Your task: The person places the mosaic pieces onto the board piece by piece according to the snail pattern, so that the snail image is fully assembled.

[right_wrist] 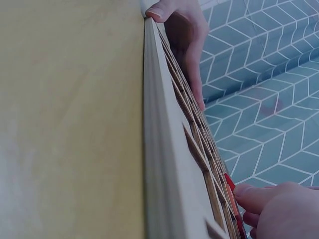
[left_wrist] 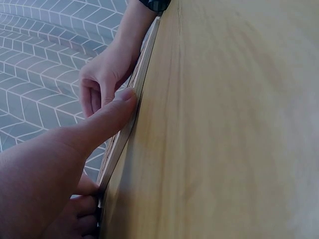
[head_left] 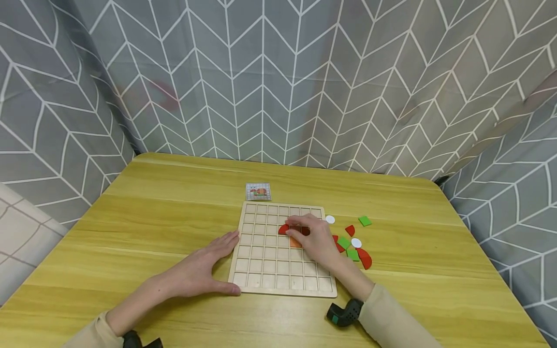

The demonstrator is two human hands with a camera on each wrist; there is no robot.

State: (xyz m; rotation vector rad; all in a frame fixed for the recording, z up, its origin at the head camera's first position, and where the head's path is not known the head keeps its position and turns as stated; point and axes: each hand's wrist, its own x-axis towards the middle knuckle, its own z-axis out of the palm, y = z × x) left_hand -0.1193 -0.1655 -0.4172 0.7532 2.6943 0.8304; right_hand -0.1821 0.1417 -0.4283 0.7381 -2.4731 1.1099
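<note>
- Board (head_left: pixel 263 253): pale wood, square cells; left hand (head_left: pixel 197 267), thumb and fingers apart, touches its left edge.
- Right hand (head_left: pixel 314 240) pinches a curved red piece (head_left: pixel 283 229) at the board's far half.
- Right of the board: flat green squares (head_left: pixel 365 221), white discs (head_left: pixel 356 243).

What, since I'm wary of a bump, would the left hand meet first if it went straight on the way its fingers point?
The wooden grid board, at its left edge: the fingertips of the left hand seem to be right at it, though exact contact is hard to judge.
</note>
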